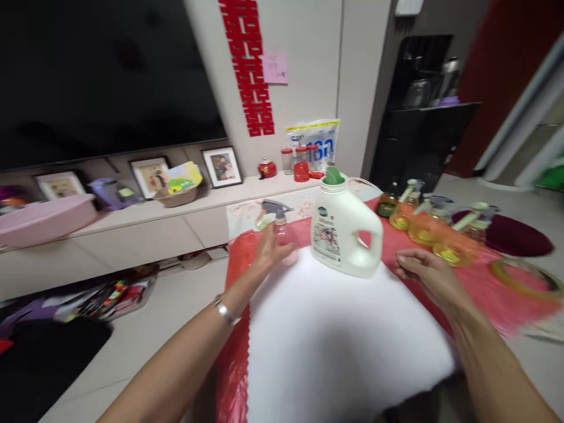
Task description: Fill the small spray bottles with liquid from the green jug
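My left hand [272, 251] is wrapped round a clear pinkish spray bottle [286, 235] with a grey nozzle, at the far left corner of the white sheet [343, 329]. To its right stands a large pale green jug [343, 235], upright, with a green piece in its mouth and its handle on the right. Over the red cloth, right of the jug, is my right hand [420, 271]; its fingers are curled and slightly blurred, with no object visible in them.
Several glass bottles with yellow liquid [423, 226] and a roll of tape [526, 279] lie on the red covering [489, 299] at right. Behind is a long cabinet [176, 232] with framed photos, jars and a plastic bag [319, 138].
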Tool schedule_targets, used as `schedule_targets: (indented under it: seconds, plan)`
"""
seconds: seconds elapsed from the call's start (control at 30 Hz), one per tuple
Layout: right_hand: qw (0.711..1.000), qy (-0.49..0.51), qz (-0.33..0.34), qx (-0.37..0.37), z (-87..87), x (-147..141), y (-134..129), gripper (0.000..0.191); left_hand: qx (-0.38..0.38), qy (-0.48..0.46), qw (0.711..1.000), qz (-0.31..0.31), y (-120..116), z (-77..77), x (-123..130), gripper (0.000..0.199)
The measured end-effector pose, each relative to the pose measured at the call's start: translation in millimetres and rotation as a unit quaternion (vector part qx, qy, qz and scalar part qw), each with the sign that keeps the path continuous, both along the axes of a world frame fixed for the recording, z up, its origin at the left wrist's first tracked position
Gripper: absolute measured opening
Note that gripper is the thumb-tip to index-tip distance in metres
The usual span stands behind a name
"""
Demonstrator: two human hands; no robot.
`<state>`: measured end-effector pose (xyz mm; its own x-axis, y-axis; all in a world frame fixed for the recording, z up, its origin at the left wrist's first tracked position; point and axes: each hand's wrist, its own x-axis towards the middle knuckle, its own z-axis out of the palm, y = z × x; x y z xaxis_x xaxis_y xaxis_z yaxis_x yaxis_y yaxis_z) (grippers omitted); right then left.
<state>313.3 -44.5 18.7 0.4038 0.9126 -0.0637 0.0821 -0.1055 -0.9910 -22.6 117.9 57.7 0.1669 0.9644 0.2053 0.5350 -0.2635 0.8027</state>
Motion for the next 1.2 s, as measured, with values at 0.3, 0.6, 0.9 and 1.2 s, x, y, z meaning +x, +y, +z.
schedule_targets:
  seconds: [0.3, 0.6, 0.9, 1.2]
  plan:
    - [0.997, 0.045, -0.055, -0.010, 0.8, -12.5, 2.2, 0.030, -0.018, 0.048, 0.995, -0.086, -98.5, -17.1, -24.9, 0.057]
    - [0.996, 0.070, -0.051, 0.020, 2.8, -11.8, -7.2, 0.045, 0.064, 0.031, 0.997, -0.042, -128.5, -44.6, 5.9, 0.062]
    - [0.967, 0.057, -0.142, 0.203, 10.6, -14.0, -3.5, 0.047, -0.062, -0.101, 0.990, -0.071, -139.7, -45.6, 6.4, 0.085]
    - [0.965, -0.084, 0.081, 0.236, 15.7, -110.3, -4.5, 0.027, 0.060, -0.070, 0.996, -0.003, -141.1, -65.2, 22.2, 0.089]
